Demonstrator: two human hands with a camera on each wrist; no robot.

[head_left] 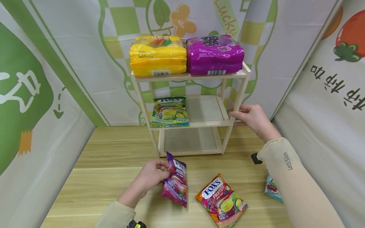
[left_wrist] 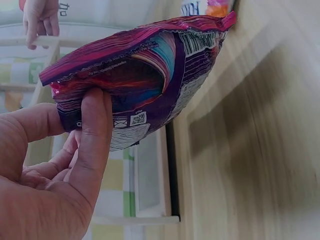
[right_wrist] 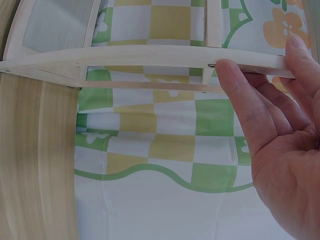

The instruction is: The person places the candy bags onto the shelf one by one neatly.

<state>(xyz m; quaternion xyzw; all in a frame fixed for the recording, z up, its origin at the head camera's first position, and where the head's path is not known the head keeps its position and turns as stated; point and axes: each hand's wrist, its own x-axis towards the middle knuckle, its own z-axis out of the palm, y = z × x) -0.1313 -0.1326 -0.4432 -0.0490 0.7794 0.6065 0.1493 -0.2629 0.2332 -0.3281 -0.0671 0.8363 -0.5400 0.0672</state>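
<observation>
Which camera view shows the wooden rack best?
The head view, because the wooden rack shows all three shelves there. The left wrist view shows only parts, behind the left hand and purple bag; the right wrist view shows mainly one side, with the right hand on it.

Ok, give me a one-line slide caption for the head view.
Left hand holds a purple plastic candy bag while the right hand grips a pale wooden three-tier shelf.
</observation>
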